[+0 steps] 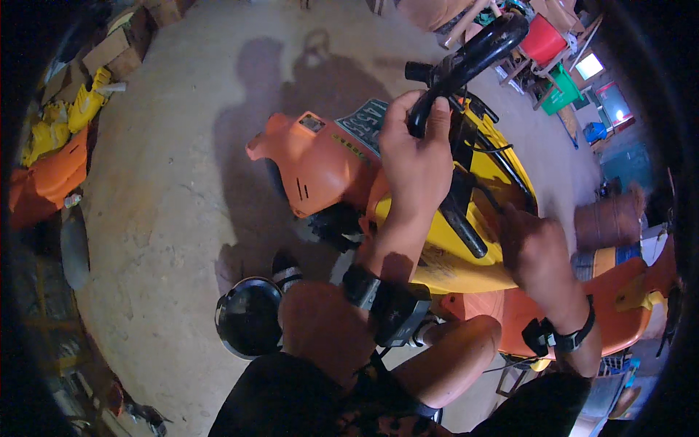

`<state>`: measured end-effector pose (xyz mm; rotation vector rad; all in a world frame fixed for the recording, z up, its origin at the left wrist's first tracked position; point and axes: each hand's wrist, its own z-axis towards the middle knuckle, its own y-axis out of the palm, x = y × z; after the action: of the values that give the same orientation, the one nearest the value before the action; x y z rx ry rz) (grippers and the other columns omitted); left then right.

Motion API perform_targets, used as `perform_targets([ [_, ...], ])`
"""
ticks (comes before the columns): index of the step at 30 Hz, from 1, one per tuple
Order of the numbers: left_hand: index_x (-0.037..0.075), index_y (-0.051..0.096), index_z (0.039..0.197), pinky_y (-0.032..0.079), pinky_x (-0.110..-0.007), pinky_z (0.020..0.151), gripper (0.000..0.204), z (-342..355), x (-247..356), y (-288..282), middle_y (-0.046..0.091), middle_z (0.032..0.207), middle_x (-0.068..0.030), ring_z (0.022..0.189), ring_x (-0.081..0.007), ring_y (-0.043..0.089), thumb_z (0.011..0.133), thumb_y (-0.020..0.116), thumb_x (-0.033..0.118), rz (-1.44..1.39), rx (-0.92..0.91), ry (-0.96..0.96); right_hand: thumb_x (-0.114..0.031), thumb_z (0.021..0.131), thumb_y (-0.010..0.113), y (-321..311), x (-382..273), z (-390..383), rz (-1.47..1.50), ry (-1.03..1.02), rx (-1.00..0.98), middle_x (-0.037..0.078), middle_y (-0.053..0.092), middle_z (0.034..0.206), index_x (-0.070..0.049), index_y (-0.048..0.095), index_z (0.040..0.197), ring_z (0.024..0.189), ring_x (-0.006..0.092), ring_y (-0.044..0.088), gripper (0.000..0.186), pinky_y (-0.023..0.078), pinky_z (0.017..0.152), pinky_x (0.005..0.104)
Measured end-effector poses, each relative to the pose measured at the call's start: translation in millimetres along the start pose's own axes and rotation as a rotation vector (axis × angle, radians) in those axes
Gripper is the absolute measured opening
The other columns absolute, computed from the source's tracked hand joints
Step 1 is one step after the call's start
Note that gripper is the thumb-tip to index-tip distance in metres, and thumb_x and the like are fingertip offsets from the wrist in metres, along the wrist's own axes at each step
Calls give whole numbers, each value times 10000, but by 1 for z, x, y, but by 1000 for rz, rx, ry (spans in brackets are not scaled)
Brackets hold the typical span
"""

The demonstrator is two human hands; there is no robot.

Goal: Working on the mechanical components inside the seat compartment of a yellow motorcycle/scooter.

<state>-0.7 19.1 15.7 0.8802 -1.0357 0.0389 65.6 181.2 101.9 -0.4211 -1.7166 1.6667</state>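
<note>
Closest to my camera, the black bar (pixel 486 49) is curving up and to the right above the yellow bodywork (pixel 437 268). From my distant seat I am seeing the left hand (pixel 417 146) gripping its lower end, the thumb and fingers closing narrowly around it. Lower and farther right, the right hand (pixel 535 244) is curling beside a black tube (pixel 466 233); its fingers are bending inward in shadow, and I cannot tell whether they are holding anything. Both wrists are wearing dark straps (pixel 362 285).

Just left of the bodywork, an orange cover (pixel 328 175) is sitting with a green plate (pixel 362 124) showing at its upper edge. Nearer the lower rim, bare knees (pixel 324 324) are bending, and a black dish (pixel 250 318) is lying on the floor (pixel 153 218) beside the left one. Below the right hand, an orange panel (pixel 619 318) is stretching rightward. Farther out, yellow parts (pixel 89 103) and cartons (pixel 120 49) are lying at the left, while a red bucket (pixel 545 40), a green bin (pixel 562 91) and a brown drum (pixel 608 220) are showing at the right.
</note>
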Motion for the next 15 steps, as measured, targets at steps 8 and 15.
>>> perform_targets([
  [8, -40, 548, 970, 445, -256, 667, 205, 2, -4, -4, 592, 792, -48, 713, -98, 528, 885, 596, 140, 18, 11, 30, -32, 786, 536, 7, -13, 1, -137, -56, 25, 140, 561, 632, 18, 544, 989, 568, 319, 571, 209, 442, 523, 417],
  [15, -21, 560, 1049, 431, -233, 748, 250, 4, -3, -18, 598, 910, -35, 824, -91, 539, 887, 610, 162, 72, -8, 0, -137, 684, 625, 35, 30, -5, -77, -96, -116, 110, 531, 746, -50, 588, 1065, 727, 295, 524, 393, 424, 624, 398],
])
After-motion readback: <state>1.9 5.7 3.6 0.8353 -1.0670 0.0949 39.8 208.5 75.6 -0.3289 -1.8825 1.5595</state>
